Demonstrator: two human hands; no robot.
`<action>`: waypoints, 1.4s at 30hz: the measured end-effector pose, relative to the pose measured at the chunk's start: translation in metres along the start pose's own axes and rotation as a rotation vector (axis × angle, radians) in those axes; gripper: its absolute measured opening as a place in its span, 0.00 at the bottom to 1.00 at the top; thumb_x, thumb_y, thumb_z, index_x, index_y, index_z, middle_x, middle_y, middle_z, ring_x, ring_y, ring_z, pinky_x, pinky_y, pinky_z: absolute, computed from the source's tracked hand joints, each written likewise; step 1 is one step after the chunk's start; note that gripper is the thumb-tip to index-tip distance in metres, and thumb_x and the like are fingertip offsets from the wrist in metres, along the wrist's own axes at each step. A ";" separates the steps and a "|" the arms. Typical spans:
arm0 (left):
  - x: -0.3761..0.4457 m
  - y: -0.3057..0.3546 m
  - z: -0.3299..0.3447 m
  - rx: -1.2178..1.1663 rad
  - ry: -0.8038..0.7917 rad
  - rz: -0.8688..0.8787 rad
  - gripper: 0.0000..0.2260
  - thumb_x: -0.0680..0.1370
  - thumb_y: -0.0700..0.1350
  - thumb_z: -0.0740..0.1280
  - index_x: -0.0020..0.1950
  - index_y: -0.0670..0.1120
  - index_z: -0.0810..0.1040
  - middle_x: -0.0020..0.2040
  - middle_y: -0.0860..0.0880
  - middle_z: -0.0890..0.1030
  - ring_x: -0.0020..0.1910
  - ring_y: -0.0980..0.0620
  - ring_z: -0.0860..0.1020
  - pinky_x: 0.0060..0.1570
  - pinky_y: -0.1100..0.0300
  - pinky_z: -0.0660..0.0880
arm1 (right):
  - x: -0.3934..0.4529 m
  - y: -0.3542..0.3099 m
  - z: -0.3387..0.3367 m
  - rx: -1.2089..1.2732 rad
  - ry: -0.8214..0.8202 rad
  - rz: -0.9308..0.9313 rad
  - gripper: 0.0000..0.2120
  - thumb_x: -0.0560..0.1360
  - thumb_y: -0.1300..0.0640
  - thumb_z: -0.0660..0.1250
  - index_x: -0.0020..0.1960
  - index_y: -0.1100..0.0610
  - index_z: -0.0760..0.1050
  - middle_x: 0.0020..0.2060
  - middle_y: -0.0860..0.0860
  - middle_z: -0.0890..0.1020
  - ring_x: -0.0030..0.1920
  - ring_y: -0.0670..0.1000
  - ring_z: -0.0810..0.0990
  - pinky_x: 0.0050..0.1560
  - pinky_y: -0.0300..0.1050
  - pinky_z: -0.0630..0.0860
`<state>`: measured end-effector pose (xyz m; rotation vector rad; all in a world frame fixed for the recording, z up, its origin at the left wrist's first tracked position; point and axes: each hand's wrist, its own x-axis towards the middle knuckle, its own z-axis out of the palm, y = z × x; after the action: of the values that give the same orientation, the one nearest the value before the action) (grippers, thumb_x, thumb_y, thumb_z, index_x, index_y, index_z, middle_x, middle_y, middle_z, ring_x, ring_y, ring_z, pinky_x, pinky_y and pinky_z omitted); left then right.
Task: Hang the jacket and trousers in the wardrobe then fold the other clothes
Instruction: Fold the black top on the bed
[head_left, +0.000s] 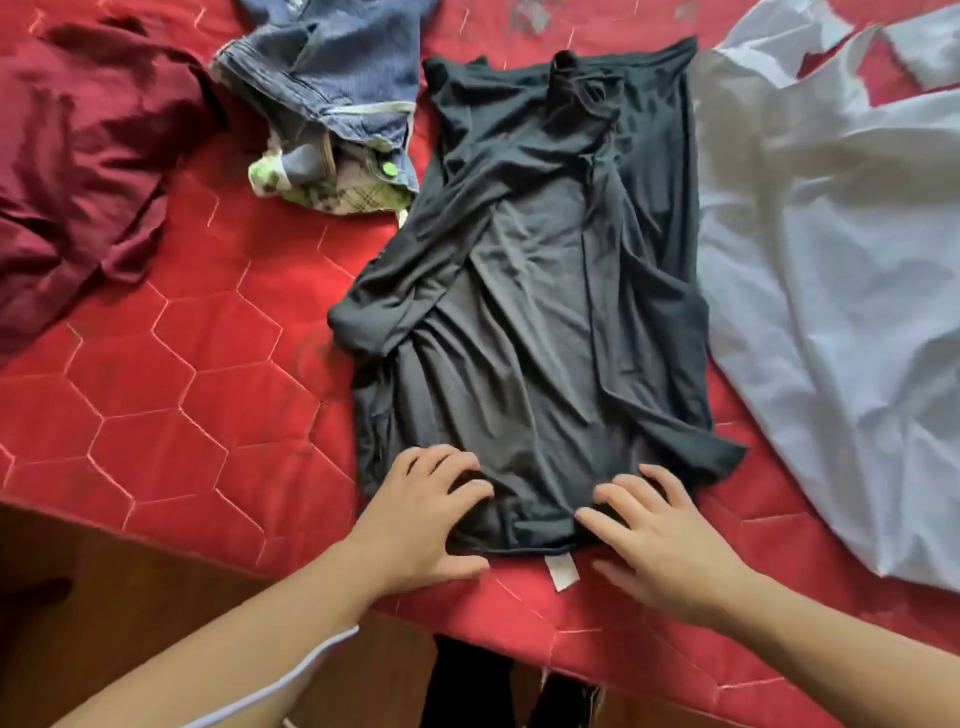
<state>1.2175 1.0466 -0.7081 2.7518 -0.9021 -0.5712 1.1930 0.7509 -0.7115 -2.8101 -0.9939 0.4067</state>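
Observation:
A dark grey top (540, 312) lies lengthwise on the red quilted bed (197, 364), its sides and sleeves folded inward, with a white label sticking out at the near hem. My left hand (421, 519) rests on the near left corner of the hem, fingers spread over the cloth and thumb at its edge. My right hand (660, 535) lies on the near right corner, fingers spread and fairly straight. Neither hand has lifted the cloth.
A crumpled maroon garment (78, 171) lies at the far left. Bunched blue denim with a green-patterned lining (327, 104) sits left of the top. A pale white-blue garment (831, 291) spreads over the right. The bed's near edge runs below my hands, above a brown floor (104, 597).

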 end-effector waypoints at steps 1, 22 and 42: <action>-0.009 0.004 0.003 -0.021 0.026 -0.067 0.26 0.65 0.64 0.66 0.58 0.53 0.76 0.59 0.50 0.76 0.61 0.45 0.73 0.59 0.49 0.66 | -0.006 -0.001 0.002 0.002 0.052 0.031 0.14 0.67 0.49 0.71 0.51 0.50 0.78 0.47 0.49 0.79 0.50 0.54 0.79 0.58 0.54 0.66; -0.096 0.025 -0.006 -0.364 0.099 -0.183 0.13 0.76 0.60 0.67 0.48 0.52 0.71 0.35 0.56 0.75 0.35 0.56 0.71 0.37 0.57 0.68 | -0.054 -0.045 0.003 0.118 0.241 0.358 0.15 0.80 0.47 0.51 0.41 0.55 0.67 0.24 0.47 0.71 0.30 0.51 0.76 0.67 0.54 0.63; -0.096 0.032 -0.002 -0.074 -0.158 -0.041 0.10 0.72 0.41 0.61 0.51 0.53 0.71 0.44 0.51 0.77 0.46 0.47 0.75 0.41 0.54 0.68 | -0.048 -0.033 -0.033 0.062 -0.164 0.848 0.36 0.71 0.61 0.63 0.75 0.53 0.52 0.70 0.55 0.64 0.50 0.64 0.79 0.42 0.51 0.70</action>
<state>1.1299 1.0788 -0.6678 2.6939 -0.8403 -0.8217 1.1472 0.7451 -0.6630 -3.0306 0.2587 0.7304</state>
